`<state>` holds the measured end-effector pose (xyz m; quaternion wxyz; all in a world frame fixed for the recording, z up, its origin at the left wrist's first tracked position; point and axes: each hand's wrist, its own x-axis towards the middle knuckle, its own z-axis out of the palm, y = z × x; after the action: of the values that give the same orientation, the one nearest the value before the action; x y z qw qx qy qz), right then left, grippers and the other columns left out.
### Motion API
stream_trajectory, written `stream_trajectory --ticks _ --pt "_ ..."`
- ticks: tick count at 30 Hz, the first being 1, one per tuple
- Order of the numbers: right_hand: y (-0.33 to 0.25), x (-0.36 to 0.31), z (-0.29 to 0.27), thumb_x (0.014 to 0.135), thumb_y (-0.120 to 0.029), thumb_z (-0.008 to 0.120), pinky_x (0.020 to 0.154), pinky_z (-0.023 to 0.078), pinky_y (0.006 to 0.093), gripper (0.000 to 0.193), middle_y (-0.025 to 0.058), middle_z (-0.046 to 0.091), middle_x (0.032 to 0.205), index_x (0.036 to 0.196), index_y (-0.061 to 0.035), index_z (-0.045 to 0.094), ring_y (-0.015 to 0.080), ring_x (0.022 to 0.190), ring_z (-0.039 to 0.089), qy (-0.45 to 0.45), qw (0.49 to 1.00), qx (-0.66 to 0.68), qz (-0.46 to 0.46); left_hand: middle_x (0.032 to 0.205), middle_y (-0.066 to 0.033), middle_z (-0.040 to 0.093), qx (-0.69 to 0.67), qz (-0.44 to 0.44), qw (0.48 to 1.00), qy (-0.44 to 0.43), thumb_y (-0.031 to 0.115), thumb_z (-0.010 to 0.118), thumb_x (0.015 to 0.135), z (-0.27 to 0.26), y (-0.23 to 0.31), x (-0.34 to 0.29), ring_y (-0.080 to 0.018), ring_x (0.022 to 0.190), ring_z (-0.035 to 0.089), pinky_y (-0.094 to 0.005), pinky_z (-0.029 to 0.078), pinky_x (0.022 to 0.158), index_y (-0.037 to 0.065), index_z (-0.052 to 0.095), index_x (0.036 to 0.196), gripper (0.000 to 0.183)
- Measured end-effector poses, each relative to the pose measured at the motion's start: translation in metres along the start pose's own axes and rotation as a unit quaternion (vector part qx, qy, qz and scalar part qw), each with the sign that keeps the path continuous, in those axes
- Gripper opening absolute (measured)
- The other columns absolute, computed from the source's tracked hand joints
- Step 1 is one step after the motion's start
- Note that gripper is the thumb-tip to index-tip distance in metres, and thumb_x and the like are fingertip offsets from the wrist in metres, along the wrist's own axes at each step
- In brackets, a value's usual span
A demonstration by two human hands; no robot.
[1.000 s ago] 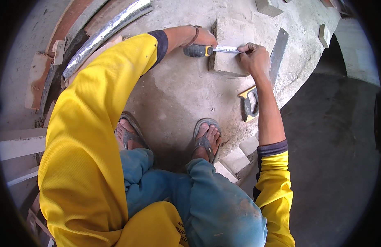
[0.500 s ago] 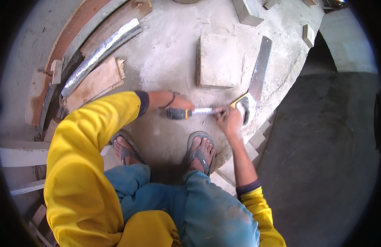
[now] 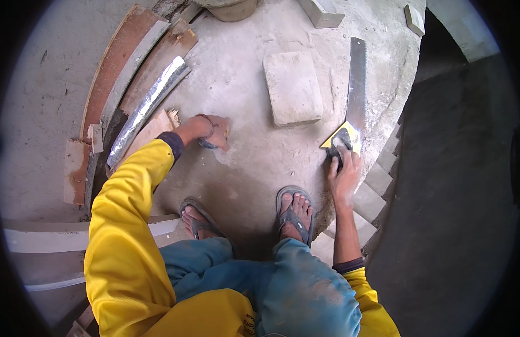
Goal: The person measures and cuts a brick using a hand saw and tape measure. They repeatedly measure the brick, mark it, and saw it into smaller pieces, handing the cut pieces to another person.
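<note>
My left hand is closed around a black and yellow tape measure, held above the dusty concrete ahead of my left foot. Most of the tape measure is hidden by the hand, and no blade shows drawn out. On the right, a handsaw lies on the concrete with its blade pointing away from me. Its yellow and black handle is in the fingers of my right hand. A rectangular concrete block lies flat between the two hands, a little farther off.
Boards and a foil-covered strip lie along the left. A bucket-like container and another block stand at the far side. Stepped blocks edge the right, beside a darker floor. My sandalled feet are close by.
The tape blade stretched between my hands is no longer out. My left hand has moved left with the tape measure; my right hand has let go of the tape and taken the handsaw's handle.
</note>
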<state>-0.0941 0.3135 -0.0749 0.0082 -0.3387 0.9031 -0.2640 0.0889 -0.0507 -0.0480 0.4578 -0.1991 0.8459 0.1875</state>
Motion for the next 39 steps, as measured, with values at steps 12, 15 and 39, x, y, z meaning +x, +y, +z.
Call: stream_trajectory --ticks 12,15,39 --pt "0.006 0.017 0.024 0.079 -0.006 0.07 0.096 0.047 0.0496 0.057 0.0205 0.063 0.115 0.132 -0.0019 0.052 0.041 0.111 0.059 -0.09 0.996 0.021 -0.001 0.149 -0.0231 0.046 0.118 -0.177 0.968 0.131 0.047 0.078 0.082 0.031 -0.083 -0.008 -0.0385 0.141 0.044 -0.0575 0.039 0.113 0.001 0.041 0.147 0.088" --pt "-0.009 0.002 -0.002 0.085 -0.004 0.064 0.097 0.046 0.0457 0.051 0.0226 0.059 0.115 0.133 0.0009 0.049 0.0361 0.11 0.06 -0.007 0.985 0.127 0.113 0.149 -0.0243 0.046 0.116 -0.149 0.962 0.198 0.055 0.07 0.087 0.024 -0.065 0.005 -0.0389 0.141 0.043 -0.0552 0.037 0.115 0.002 0.04 0.149 0.087" --pt "-0.069 0.063 -0.052 0.106 -0.025 0.054 0.088 0.052 0.0339 0.041 0.0175 0.067 0.119 0.137 0.0025 0.055 0.0229 0.1 0.066 0.071 0.948 0.309 0.01 0.137 -0.0248 0.053 -0.539 -0.003 0.6 0.591 0.024 0.059 0.097 -0.062 0.141 0.149 -0.0415 0.129 0.051 -0.0456 0.042 0.11 0.007 0.047 0.138 0.046"
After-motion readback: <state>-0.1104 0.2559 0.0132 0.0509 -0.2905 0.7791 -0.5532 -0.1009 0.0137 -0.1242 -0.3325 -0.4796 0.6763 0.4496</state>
